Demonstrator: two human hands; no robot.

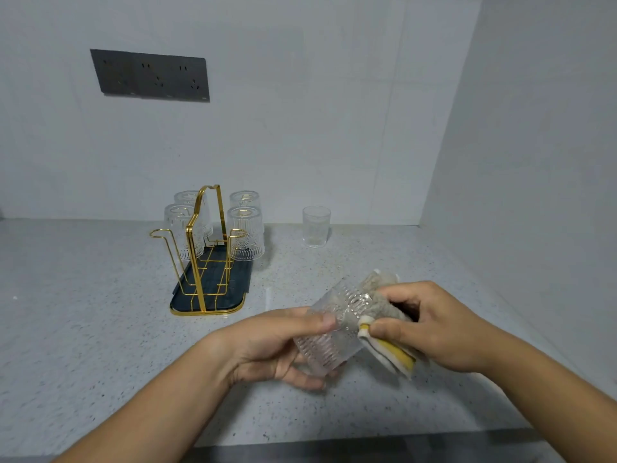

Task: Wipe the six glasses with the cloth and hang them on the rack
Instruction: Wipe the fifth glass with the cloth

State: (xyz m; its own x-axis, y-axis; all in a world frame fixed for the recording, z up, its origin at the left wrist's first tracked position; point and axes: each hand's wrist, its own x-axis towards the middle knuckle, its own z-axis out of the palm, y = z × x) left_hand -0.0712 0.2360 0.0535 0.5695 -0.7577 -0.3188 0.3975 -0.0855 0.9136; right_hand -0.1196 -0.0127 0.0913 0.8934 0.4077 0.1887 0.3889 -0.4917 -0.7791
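Lower centre: the left hand (pixel 267 345) grips the glass (pixel 334 335) sideways, its far end toward the right hand (pixel 434 329), which pinches the cloth (pixel 380 290) against it. The rack (pixel 203 248) stands upper left, nearer the left hand.

Much of the cloth (pixel 385 297) is hidden beneath the curled right hand (pixel 434 329).

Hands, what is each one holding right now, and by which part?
The left hand grips the ribbed glass around its side wall; the right hand pinches the cloth bunched at the glass's mouth.
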